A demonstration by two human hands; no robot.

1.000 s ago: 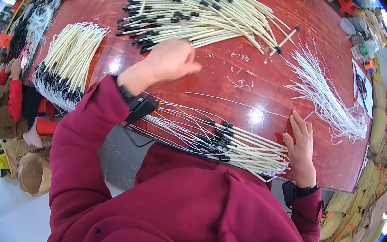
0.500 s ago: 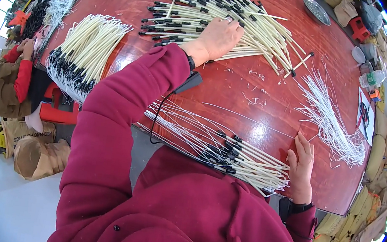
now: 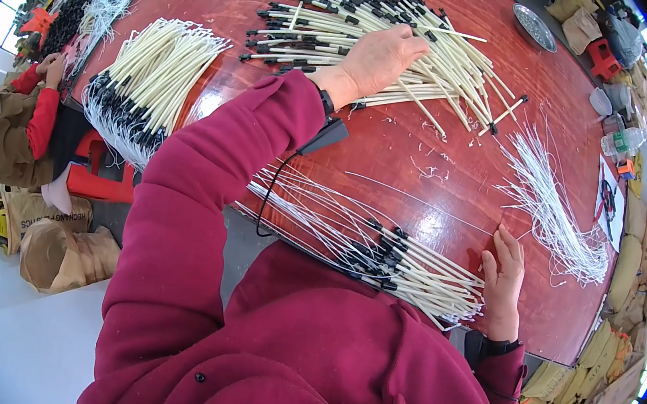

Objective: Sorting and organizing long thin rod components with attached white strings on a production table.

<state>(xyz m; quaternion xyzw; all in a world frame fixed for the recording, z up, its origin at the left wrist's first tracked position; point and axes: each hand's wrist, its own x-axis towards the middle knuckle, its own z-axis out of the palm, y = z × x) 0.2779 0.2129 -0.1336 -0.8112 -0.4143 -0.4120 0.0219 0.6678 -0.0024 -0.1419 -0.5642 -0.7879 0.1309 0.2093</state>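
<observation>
My left hand reaches over the spread pile of cream rods with black end pieces at the far middle of the table. Its fingers are curled down on the rods; what they grip, if anything, is hidden. At the near right, my right hand pinches the end of a thin white wire, which stretches left over the red tabletop. Beside it, near the front edge, lies a bundle of cream rods with black pieces and long white wires trailing left. A loose bunch of white wires lies right of this hand.
Another stack of wired rods stands at the left of the red table. White scraps lie mid-table. A round metal tray is at the far right; scissors rest at the right edge. A co-worker sits at the left.
My left hand has shifted slightly right and farther over the rod pile. One rod by it now slants out toward me. My right hand keeps its place with the wire.
</observation>
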